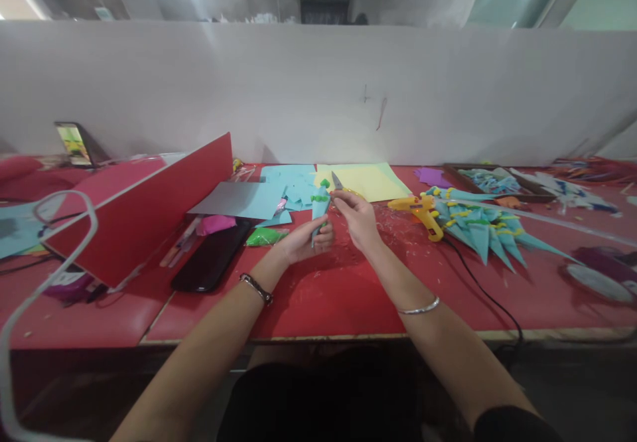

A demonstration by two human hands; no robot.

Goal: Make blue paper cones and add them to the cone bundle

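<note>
My left hand [309, 239] is wrapped round a light-blue paper cone [319, 210], which points downward and has green trim near its top. My right hand [357, 216] is beside the upper end of the cone, thumb and fingers pinched together. Whatever is between those fingertips is too small to make out. Just behind the right hand lie scissors [337, 180], with a grey blade showing and part of the yellow handle hidden. Left of the cone, a small bag of green bits [266, 236] rests near my left wrist.
A yellow glue gun [422, 215] lies at right, its cord trailing over the table edge. Beside it are several finished blue cones [490, 233]. Blue paper [288, 180] and yellow paper [375, 180] lie behind. At left are a black phone [212, 256] and a red upright board [149, 213].
</note>
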